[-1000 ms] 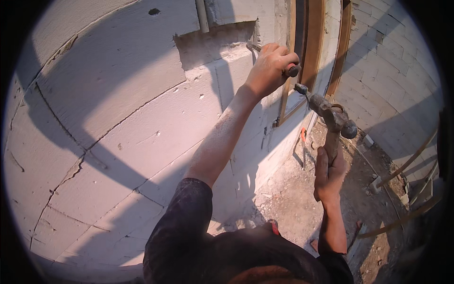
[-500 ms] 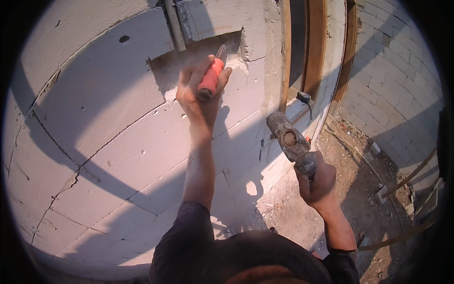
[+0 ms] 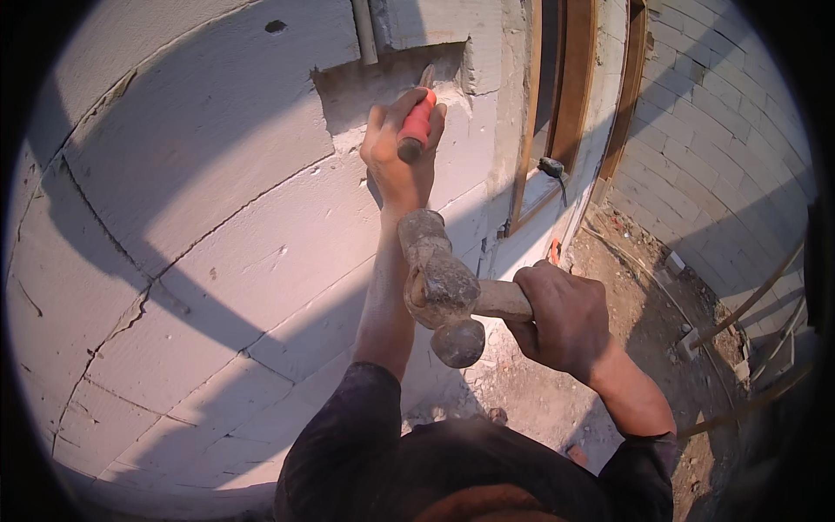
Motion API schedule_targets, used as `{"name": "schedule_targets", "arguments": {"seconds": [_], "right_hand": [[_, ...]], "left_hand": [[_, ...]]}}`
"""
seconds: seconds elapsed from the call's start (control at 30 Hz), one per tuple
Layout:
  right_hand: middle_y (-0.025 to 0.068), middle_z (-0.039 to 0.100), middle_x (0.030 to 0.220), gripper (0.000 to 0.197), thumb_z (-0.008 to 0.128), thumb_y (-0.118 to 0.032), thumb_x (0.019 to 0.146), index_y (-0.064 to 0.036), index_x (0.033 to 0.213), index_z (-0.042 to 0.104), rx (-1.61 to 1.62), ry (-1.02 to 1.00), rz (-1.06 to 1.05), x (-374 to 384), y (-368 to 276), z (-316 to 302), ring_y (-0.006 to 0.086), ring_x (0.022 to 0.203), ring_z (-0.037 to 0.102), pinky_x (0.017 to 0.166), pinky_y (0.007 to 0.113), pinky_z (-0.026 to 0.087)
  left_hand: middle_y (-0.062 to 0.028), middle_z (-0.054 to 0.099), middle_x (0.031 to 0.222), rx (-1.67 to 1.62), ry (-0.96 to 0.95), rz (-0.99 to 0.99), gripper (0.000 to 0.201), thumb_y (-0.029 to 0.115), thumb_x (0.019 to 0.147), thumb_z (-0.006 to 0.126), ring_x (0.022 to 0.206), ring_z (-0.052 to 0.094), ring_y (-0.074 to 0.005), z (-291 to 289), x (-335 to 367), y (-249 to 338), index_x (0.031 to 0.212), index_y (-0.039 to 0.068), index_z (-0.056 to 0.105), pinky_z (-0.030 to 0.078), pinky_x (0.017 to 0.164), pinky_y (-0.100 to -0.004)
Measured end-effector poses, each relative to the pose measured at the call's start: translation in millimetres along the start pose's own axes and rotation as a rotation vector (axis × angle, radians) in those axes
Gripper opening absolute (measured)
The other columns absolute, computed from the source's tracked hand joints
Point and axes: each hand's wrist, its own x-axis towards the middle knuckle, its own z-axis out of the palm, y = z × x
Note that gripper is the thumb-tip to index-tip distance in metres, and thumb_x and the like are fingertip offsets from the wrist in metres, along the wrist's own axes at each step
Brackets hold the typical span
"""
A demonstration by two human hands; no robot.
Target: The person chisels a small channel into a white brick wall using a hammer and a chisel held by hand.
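Note:
My left hand [image 3: 399,163] is closed round the red grip of a chisel [image 3: 417,123]. The chisel's metal blade reaches into a rectangular recess [image 3: 357,94] cut in the pale block wall [image 3: 252,217]; its tip is hard to make out in the shade. In my right hand [image 3: 565,317] is a hammer [image 3: 442,283], gripped by its short, dusty handle. The heavy, dust-coated hammer head hangs in front of my left forearm, apart from the chisel's butt end.
A grey pipe [image 3: 364,33] runs down the wall to the recess's upper edge. Right of it stands a brown window frame [image 3: 574,83], with a small black object [image 3: 551,166] on its sill. Rubble-strewn ground [image 3: 626,287] and a second block wall [image 3: 713,130] lie beyond.
The hammer has swung left and back towards me, its handle turning from pointing at my body to lying sideways. The chisel stays at the recess, while the whole view has shifted slightly.

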Motion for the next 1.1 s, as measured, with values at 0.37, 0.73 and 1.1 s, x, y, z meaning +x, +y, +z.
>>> {"name": "schedule_targets", "arguments": {"seconds": [0.37,0.73,1.1], "right_hand": [[0.0048,0.050,0.070,0.033,0.073,-0.025,0.072,-0.0075,0.093,0.055,-0.202,0.257,-0.421,37,-4,-6,0.0206,0.057,0.059,0.048,0.033,0.046],[0.0028,0.052,0.075,0.027,0.072,-0.025,0.079,-0.0084,0.092,0.054,-0.304,0.204,-0.356,53,17,-9,0.0179,0.063,0.061,0.053,0.033,0.050],[0.0097,0.054,0.076,0.034,0.072,-0.020,0.074,-0.0024,0.096,0.054,-0.331,0.094,-0.477,52,16,-19,0.0282,0.065,0.062,0.058,0.037,0.052]], "left_hand": [[-0.0134,0.063,0.096,-0.106,0.049,0.093,0.028,0.016,0.083,0.080,0.081,0.065,-0.0273,17,-6,-10,0.107,0.005,0.071,0.052,0.073,-0.0395],[-0.0143,0.062,0.109,0.024,-0.085,-0.031,0.037,0.027,0.089,0.075,0.094,0.068,-0.0341,12,-11,-14,0.122,0.012,0.065,0.056,0.079,-0.0435],[-0.0119,0.062,0.096,-0.117,0.024,0.023,0.029,0.015,0.087,0.078,0.080,0.065,-0.0266,27,-14,-18,0.113,0.005,0.070,0.053,0.070,-0.0370]]}}
